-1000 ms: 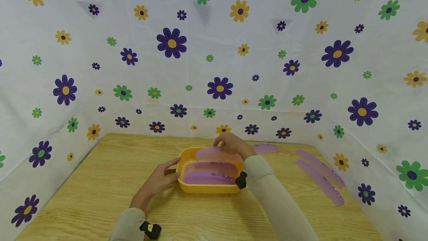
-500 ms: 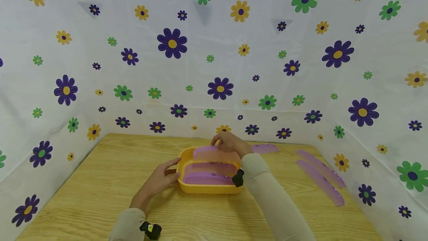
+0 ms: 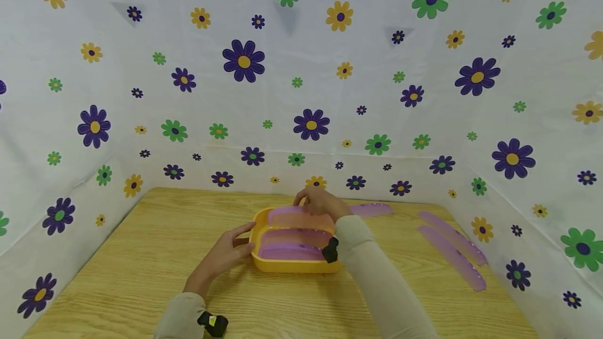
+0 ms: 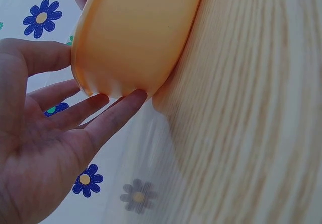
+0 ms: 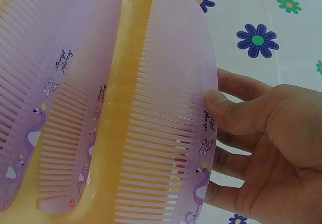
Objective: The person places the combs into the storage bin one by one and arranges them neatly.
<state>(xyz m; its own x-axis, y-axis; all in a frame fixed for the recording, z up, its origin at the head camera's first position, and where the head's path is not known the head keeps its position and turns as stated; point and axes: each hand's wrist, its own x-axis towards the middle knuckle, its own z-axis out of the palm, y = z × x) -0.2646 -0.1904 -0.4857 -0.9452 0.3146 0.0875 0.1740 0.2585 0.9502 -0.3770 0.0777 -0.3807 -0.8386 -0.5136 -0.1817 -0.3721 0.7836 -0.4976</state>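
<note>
My right hand point(image 3: 320, 203) pinches a translucent purple comb point(image 3: 285, 217) by its spine, thumb on the near face, at the far side of a yellow plastic tray point(image 3: 297, 266). In the right wrist view the comb point(image 5: 173, 98) stands on edge with its teeth toward the tray's inside. Two more purple combs lie in the tray, a nearer comb point(image 3: 287, 252) and a middle comb point(image 3: 278, 237), both printed with flamingos. My left hand point(image 3: 226, 250) rests fingertips against the tray's left end; in the left wrist view its extended fingers point(image 4: 123, 114) touch the outer wall.
One purple comb point(image 3: 374, 209) lies at the table's back edge, partly behind the right wrist. Two others, an outer comb point(image 3: 454, 237) and an inner comb point(image 3: 449, 255), lie slanted at the right. Flower-printed sheeting point(image 3: 198, 103) surrounds the wooden table point(image 3: 141, 255).
My right hand has shifted slightly left with the comb, lowering it a little along the tray's far side. The left hand and tray have stayed in place.
</note>
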